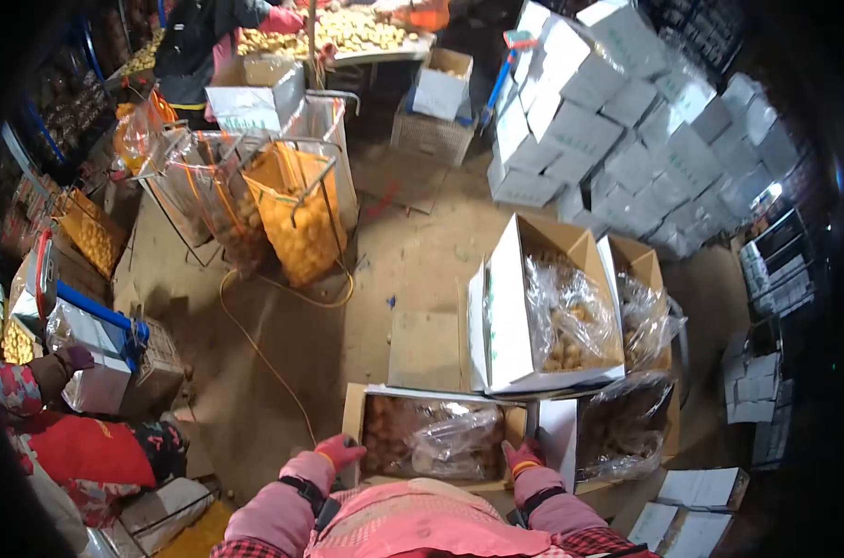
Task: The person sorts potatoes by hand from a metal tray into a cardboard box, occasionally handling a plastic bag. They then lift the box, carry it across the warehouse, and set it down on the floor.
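Both hands (339, 451) (522, 458) grasp the open box (354, 411), brown produce (383, 430) under crumpled clear plastic (454, 432)

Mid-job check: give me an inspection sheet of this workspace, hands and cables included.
Surface: brown floor, a cardboard sheet flat beyond the near box.
Job's things: near box open, round produce under clear plastic; second box beside it at right.
Clutter: small blue scrap on the floor.
Hands: left hand at the near box's left end, right hand at its right end.
Cables: thin yellow cord loops across the floor.
Surroundings: stacked white boxes, orange mesh bag in a metal stand, person at far left.
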A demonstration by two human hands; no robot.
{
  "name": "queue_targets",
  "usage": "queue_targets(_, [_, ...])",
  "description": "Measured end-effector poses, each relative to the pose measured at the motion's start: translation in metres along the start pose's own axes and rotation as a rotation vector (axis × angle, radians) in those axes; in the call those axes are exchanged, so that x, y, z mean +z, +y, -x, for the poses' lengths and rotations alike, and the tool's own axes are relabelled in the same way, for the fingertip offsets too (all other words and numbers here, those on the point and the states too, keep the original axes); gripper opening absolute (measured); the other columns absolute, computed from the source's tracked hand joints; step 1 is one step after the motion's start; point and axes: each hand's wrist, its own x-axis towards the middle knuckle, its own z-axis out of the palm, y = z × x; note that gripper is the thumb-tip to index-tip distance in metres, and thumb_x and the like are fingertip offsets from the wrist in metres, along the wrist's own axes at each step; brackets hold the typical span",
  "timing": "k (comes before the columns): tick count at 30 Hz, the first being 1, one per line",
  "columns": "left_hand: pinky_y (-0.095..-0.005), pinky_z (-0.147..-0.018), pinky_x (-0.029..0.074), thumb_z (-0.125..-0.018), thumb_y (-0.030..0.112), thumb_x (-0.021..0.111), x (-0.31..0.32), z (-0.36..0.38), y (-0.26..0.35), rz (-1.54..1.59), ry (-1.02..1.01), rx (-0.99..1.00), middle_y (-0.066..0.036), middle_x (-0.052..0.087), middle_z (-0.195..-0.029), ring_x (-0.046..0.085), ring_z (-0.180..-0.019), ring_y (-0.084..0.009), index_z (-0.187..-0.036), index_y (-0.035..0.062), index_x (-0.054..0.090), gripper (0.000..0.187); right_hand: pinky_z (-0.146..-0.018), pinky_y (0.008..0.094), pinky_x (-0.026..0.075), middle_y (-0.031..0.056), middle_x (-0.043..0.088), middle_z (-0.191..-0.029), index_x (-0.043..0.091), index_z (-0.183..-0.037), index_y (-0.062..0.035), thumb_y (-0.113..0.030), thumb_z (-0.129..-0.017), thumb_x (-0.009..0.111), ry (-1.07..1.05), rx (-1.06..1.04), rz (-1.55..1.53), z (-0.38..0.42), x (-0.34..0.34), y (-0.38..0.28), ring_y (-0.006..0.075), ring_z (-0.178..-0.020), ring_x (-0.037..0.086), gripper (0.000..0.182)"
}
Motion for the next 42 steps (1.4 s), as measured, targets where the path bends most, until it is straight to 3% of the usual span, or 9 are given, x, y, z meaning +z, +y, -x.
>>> queue_targets(6, [-0.0359,-0.089,0.048,-0.081,0.052,0.061,-0.050,0.050,-0.076,0.223,0.047,0.197,-0.010,0.068,-0.108,0.064,-0.100,-0.0251,-0.120,0.0155,0.063,0.053,-0.103,0.0455,0.038,0.0239,0.034,-0.144,0.029,-0.145,-0.0118,-0.053,-0.075,0.066,0.306,-0.240,0.062,0.053,0.047,-0.087,0.0399,-0.125,0.044,0.089])
queue_targets(10, [-0.0315,-0.085,0.049,-0.080,0.040,0.064,-0.086,0.070,-0.248,0.389,0.291,0.012,-0.006,0.069,-0.099,0.063,-0.093,-0.0160,-0.110,0.0125,0.067,0.041,-0.105,0.0469,0.034,0.0208,0.037,-0.143,0.045,-0.136,-0.0137,-0.045,-0.082,0.061,0.410,-1.165,0.307,0.129,0.086,-0.200,0.0384,-0.130,0.037,0.064])
queue_targets(13, [-0.0398,-0.079,0.051,-0.078,0.047,0.063,-0.117,0.141,-0.348,0.369,0.376,-0.291,-0.012,0.070,-0.098,0.066,-0.090,-0.0267,-0.106,0.0106,0.069,0.047,-0.106,0.0462,0.032,0.0152,0.041,-0.141,0.049,-0.133,-0.0156,-0.047,-0.087,0.053,0.307,-1.462,0.349,0.177,0.118,-0.267,0.0348,-0.129,0.039,0.055])
queue_targets(16, [-0.0447,-0.091,0.047,-0.076,0.047,0.066,-0.067,0.150,-0.527,0.461,0.554,-0.648,-0.017,0.063,-0.119,0.059,-0.110,-0.0311,-0.119,0.0061,0.060,0.060,-0.105,0.0431,0.034,0.0100,0.045,-0.139,0.052,-0.131,-0.0185,-0.046,-0.088,0.050,0.199,-1.188,0.725,0.125,0.155,-0.264,0.0298,-0.130,0.038,0.051])
queue_targets(19, [-0.0457,-0.088,0.048,-0.079,0.050,0.063,-0.039,0.177,-0.586,0.181,0.528,-0.635,-0.018,0.062,-0.113,0.060,-0.107,-0.0323,-0.112,0.0090,0.060,0.053,-0.100,0.0416,0.037,0.0046,0.052,-0.132,0.061,-0.118,-0.0177,-0.042,-0.086,0.049,-0.036,-1.022,1.213,0.145,0.113,-0.278,0.0258,-0.126,0.044,0.042])
queue_targets(24, [-0.0460,-0.092,0.046,-0.075,0.046,0.069,0.004,0.172,-0.567,0.935,0.335,-0.525,-0.017,0.059,-0.123,0.058,-0.111,-0.0330,-0.124,0.0048,0.055,0.066,-0.104,0.0421,0.038,0.0122,0.052,-0.136,0.056,-0.130,-0.0123,-0.049,-0.091,0.040,-0.281,-0.752,1.033,0.160,0.118,-0.362,0.0279,-0.127,0.048,0.055])
queue_targets(30, [-0.0441,-0.094,0.045,-0.076,0.045,0.069,-0.094,0.148,-0.511,0.696,0.510,-0.488,-0.018,0.058,-0.125,0.056,-0.114,-0.0332,-0.125,0.0049,0.055,0.065,-0.105,0.0444,0.037,0.0134,0.051,-0.137,0.059,-0.126,-0.0094,-0.057,-0.087,0.045,-0.141,-0.725,0.780,0.128,0.115,-0.437,0.0301,-0.126,0.049,0.063])
queue_targets(38, [-0.0417,-0.096,0.044,-0.076,0.044,0.070,-0.228,0.100,-0.460,0.535,0.679,-0.535,-0.018,0.055,-0.128,0.053,-0.117,-0.0334,-0.126,0.0051,0.055,0.065,-0.108,0.0449,0.034,0.0242,0.042,-0.141,0.016,-0.149,-0.0078,-0.064,-0.061,0.074,-0.165,-0.528,0.458,0.050,0.104,-0.531,0.0373,-0.129,0.044,0.120])
queue_targets(42, [-0.0404,-0.097,0.043,-0.077,0.043,0.070,-0.282,0.079,-0.444,0.489,0.715,-0.586,-0.019,0.054,-0.130,0.052,-0.119,-0.0336,-0.126,0.0052,0.055,0.065,-0.109,0.0427,0.034,0.0232,0.045,-0.138,0.025,-0.147,-0.0059,-0.061,-0.061,0.074,-0.224,-0.602,0.384,0.020,0.062,-0.587,0.0374,-0.128,0.044,0.113])
